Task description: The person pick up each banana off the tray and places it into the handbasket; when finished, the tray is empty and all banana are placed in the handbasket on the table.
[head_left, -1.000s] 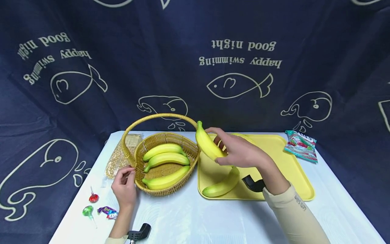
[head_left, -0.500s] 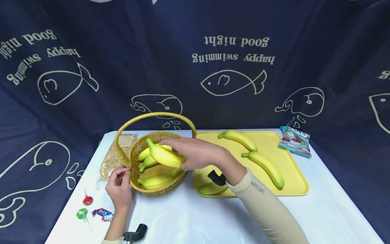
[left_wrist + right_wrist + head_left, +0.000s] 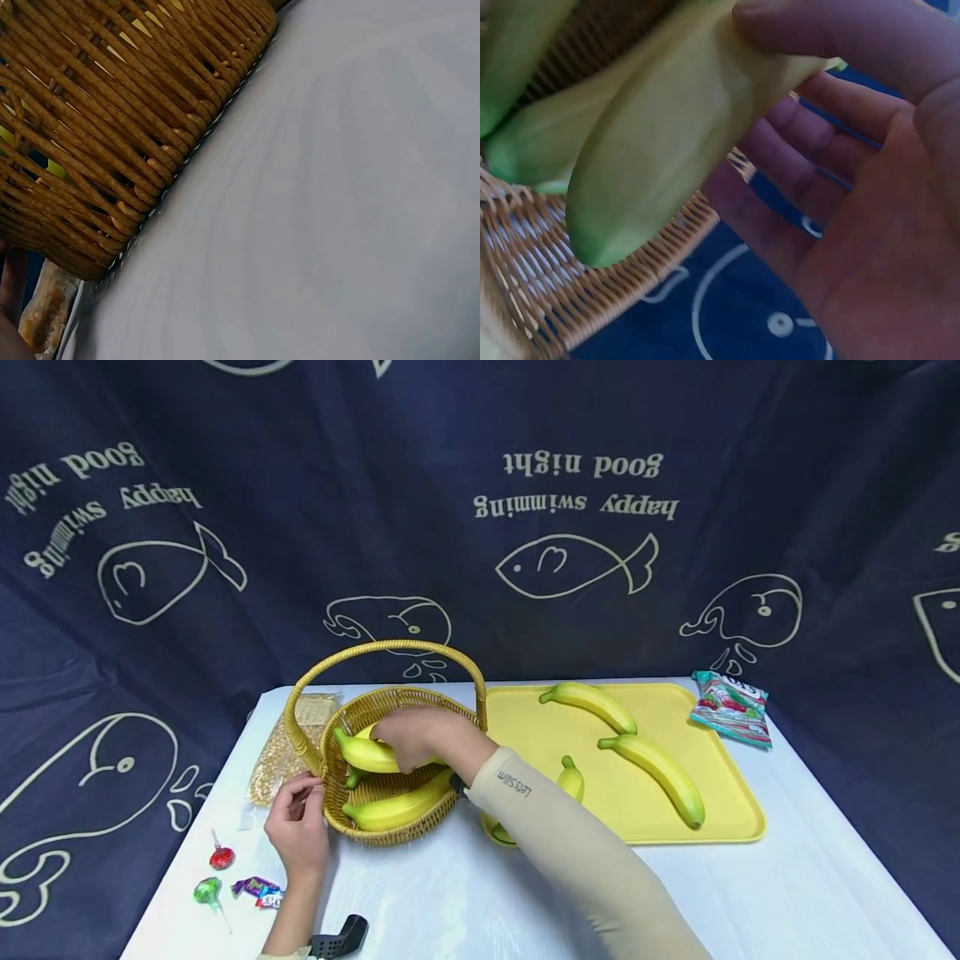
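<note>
My right hand (image 3: pixel 420 739) reaches into the wicker basket (image 3: pixel 381 837) and grips a banana (image 3: pixel 366 755) between thumb and fingers. In the right wrist view this banana (image 3: pixel 660 142) lies over other bananas, its green tip pointing away from the palm. Another banana (image 3: pixel 397 808) lies at the front of the basket; more are partly hidden beneath the held one. At the basket's left side, my left hand (image 3: pixel 302 831) holds the rim with bent fingers near the handle's foot. The left wrist view is mostly filled by the woven wall (image 3: pixel 135 112), with a sliver of hand at lower left.
Right of the basket, a yellow tray (image 3: pixel 517 735) carries bananas (image 3: pixel 660 772), one partly behind my right forearm. A candy bag (image 3: pixel 731 708) lies beyond it. At left are a bag of kernels (image 3: pixel 276 764), red (image 3: pixel 221 858) and green (image 3: pixel 207 890) lollipops and wrapped candies (image 3: pixel 255 887).
My right hand has carried the banana leftward from over the tray, then lowered it into the basket onto the bananas there. My left hand has stayed at the basket's side.
</note>
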`<control>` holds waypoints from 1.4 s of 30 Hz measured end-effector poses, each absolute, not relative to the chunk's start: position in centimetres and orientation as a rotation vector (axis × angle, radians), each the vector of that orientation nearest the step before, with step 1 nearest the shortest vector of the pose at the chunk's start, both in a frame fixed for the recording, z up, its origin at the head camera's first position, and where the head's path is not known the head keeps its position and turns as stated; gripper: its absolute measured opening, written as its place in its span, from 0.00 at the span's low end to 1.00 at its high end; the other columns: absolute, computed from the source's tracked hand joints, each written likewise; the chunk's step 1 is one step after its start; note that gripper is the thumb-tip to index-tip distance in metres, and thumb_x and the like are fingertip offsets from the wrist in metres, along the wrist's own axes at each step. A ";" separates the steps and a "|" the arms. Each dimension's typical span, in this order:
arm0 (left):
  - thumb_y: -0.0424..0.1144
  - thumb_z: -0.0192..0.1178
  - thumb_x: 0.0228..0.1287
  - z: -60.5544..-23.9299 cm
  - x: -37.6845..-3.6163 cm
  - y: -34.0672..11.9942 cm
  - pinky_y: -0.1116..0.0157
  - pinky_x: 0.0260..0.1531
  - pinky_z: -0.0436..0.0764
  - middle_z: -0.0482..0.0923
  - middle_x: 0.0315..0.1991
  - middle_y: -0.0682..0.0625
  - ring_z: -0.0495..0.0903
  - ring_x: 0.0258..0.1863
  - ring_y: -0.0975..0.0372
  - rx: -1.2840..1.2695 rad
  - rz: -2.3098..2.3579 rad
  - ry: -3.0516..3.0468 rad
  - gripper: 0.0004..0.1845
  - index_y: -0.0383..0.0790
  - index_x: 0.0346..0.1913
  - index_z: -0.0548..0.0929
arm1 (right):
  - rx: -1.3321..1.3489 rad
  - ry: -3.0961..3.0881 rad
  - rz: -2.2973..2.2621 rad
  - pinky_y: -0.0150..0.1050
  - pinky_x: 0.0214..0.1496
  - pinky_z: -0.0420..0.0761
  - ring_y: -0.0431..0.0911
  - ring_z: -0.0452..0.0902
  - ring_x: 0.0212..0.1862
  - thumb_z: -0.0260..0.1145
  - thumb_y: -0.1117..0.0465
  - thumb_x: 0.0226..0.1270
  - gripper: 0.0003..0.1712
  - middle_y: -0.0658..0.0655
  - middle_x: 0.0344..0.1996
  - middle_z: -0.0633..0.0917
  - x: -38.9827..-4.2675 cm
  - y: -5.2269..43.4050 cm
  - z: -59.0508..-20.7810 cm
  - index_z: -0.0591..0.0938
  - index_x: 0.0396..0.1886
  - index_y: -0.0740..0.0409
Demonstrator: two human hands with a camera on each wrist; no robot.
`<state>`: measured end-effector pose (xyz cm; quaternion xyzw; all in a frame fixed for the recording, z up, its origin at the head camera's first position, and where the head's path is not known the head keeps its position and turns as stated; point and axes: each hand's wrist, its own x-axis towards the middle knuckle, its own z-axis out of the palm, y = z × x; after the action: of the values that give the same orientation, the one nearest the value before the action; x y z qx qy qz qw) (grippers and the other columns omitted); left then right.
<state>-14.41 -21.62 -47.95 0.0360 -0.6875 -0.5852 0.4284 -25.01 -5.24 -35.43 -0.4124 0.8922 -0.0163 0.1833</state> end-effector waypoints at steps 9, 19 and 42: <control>0.18 0.56 0.58 -48.3 -14.6 -21.6 0.75 0.35 0.78 0.78 0.40 0.31 0.82 0.35 0.64 0.072 -1.527 -1.699 0.05 0.18 0.35 0.80 | -1.085 2.473 0.119 0.33 0.24 0.69 0.42 0.65 0.29 0.65 0.74 0.49 0.16 0.50 0.27 0.73 -25.0 -7.5 -37.6 0.80 0.32 0.49; 0.20 0.56 0.59 -48.2 -14.5 -21.7 0.76 0.34 0.78 0.79 0.40 0.31 0.82 0.35 0.64 0.085 -1.480 -1.724 0.05 0.19 0.35 0.81 | -1.031 2.462 0.158 0.33 0.25 0.71 0.42 0.67 0.28 0.69 0.74 0.50 0.15 0.51 0.28 0.75 -24.5 -8.2 -38.4 0.78 0.26 0.49; 0.18 0.56 0.58 -48.3 -14.4 -21.9 0.76 0.34 0.78 0.78 0.39 0.30 0.82 0.34 0.64 0.062 -1.508 -1.696 0.04 0.18 0.35 0.80 | -0.999 2.467 0.139 0.34 0.29 0.73 0.42 0.69 0.29 0.74 0.64 0.51 0.11 0.49 0.28 0.77 -24.7 -8.6 -38.7 0.78 0.28 0.50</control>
<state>-14.44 -21.90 -48.31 0.0248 -0.6772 -0.6021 0.4222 -24.67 -8.61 -38.72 -0.3641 0.8995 0.0507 0.2359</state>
